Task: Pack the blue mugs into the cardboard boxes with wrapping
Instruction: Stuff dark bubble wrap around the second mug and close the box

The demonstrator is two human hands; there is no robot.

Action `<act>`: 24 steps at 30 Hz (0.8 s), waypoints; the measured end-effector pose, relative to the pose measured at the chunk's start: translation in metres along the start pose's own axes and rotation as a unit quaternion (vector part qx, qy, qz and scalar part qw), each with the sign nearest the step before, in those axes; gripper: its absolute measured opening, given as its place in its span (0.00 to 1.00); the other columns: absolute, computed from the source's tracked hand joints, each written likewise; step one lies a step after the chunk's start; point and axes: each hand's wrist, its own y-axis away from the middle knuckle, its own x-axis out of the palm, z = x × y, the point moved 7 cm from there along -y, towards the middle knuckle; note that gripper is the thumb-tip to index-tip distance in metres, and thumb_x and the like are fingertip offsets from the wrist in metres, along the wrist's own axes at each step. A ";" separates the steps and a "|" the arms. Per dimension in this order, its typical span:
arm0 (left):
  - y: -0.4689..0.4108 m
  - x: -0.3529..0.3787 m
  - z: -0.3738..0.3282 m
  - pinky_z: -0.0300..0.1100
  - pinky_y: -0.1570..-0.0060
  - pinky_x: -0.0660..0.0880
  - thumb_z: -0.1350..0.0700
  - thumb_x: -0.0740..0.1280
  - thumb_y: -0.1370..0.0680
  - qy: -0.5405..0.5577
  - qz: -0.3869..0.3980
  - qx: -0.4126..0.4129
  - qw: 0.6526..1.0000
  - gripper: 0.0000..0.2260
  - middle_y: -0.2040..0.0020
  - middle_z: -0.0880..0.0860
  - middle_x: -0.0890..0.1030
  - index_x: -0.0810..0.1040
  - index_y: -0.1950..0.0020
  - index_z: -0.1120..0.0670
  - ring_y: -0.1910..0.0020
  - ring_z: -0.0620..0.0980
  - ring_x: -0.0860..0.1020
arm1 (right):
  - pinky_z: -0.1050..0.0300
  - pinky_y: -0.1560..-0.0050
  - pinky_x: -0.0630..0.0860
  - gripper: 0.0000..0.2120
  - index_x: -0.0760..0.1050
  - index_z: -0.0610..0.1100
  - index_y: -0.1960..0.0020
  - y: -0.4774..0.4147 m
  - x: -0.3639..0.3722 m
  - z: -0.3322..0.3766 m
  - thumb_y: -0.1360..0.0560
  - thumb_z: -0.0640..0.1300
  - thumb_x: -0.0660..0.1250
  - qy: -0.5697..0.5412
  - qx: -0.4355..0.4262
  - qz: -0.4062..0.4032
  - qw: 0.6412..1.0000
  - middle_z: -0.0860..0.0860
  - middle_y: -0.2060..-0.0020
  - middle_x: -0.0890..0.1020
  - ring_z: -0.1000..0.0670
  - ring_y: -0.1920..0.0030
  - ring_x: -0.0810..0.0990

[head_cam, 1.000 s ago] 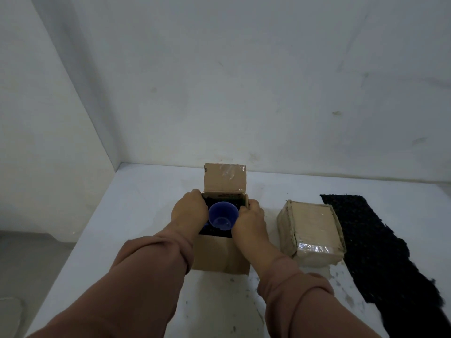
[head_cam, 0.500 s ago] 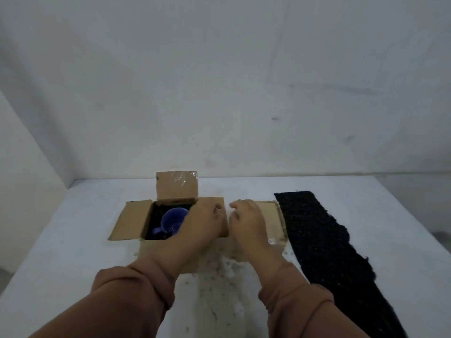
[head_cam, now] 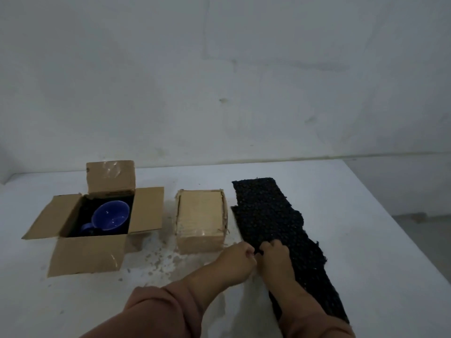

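Note:
A blue mug [head_cam: 111,217] lies tilted inside an open cardboard box [head_cam: 86,253] at the left, on dark wrapping, with all flaps spread. A second, closed and taped cardboard box [head_cam: 200,215] stands to its right. A long strip of black wrapping [head_cam: 268,211] lies on the table right of the closed box. My left hand [head_cam: 238,261] and my right hand [head_cam: 275,256] meet at the strip's left edge, near the closed box's front corner. Both pinch that edge with closed fingers.
The white table [head_cam: 366,240] runs against a grey wall at the back, and its right edge falls away to the floor. Crumbs and stains speckle the surface in front of the two boxes.
Both hands have left the open box and moved right to the black wrapping strip, taking hold of its edge. The view has swung right; the mug stays in the box.

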 end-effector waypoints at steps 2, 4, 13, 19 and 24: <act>-0.006 0.003 0.002 0.41 0.58 0.69 0.56 0.59 0.20 0.082 -0.008 -0.055 0.995 0.11 0.51 0.53 0.75 0.73 0.39 0.54 0.59 0.48 0.73 | 0.59 0.55 0.66 0.11 0.79 0.39 0.49 -0.007 -0.002 -0.007 0.23 0.42 0.60 -0.068 0.004 -0.020 0.998 0.42 0.46 0.76 0.44 0.47 0.73; -0.009 0.005 0.000 0.42 0.59 0.67 0.52 0.60 0.20 0.136 -0.007 -0.099 0.986 0.08 0.55 0.54 0.73 0.73 0.48 0.55 0.60 0.49 0.72 | 0.59 0.60 0.66 0.11 0.80 0.35 0.56 -0.010 -0.013 -0.017 0.24 0.40 0.61 -0.178 0.036 -0.045 0.982 0.42 0.53 0.79 0.46 0.55 0.75; -0.015 -0.025 -0.042 0.49 0.43 0.77 0.51 0.62 0.20 0.536 -0.037 -0.069 0.841 0.18 0.40 0.61 0.79 0.74 0.37 0.62 0.43 0.57 0.78 | 0.73 0.55 0.69 0.15 0.79 0.40 0.66 0.020 -0.100 0.028 0.33 0.49 0.60 -0.408 -0.180 -0.189 0.875 0.57 0.63 0.77 0.56 0.58 0.76; 0.046 -0.110 -0.042 0.45 0.52 0.77 0.53 0.62 0.20 0.510 -0.066 -0.004 0.858 0.11 0.49 0.56 0.83 0.80 0.47 0.59 0.50 0.53 0.81 | 0.54 0.46 0.74 0.02 0.74 0.52 0.59 -0.008 -0.141 0.041 0.32 0.47 0.67 -0.505 -0.040 -0.185 0.842 0.50 0.55 0.79 0.50 0.51 0.77; 0.097 -0.187 0.016 0.49 0.52 0.77 0.51 0.63 0.21 0.514 -0.100 -0.005 0.852 0.14 0.47 0.57 0.84 0.79 0.44 0.60 0.48 0.56 0.81 | 0.51 0.56 0.70 0.12 0.66 0.48 0.62 -0.006 -0.123 0.130 0.28 0.34 0.65 -0.620 -0.056 0.103 0.776 0.46 0.59 0.75 0.47 0.57 0.74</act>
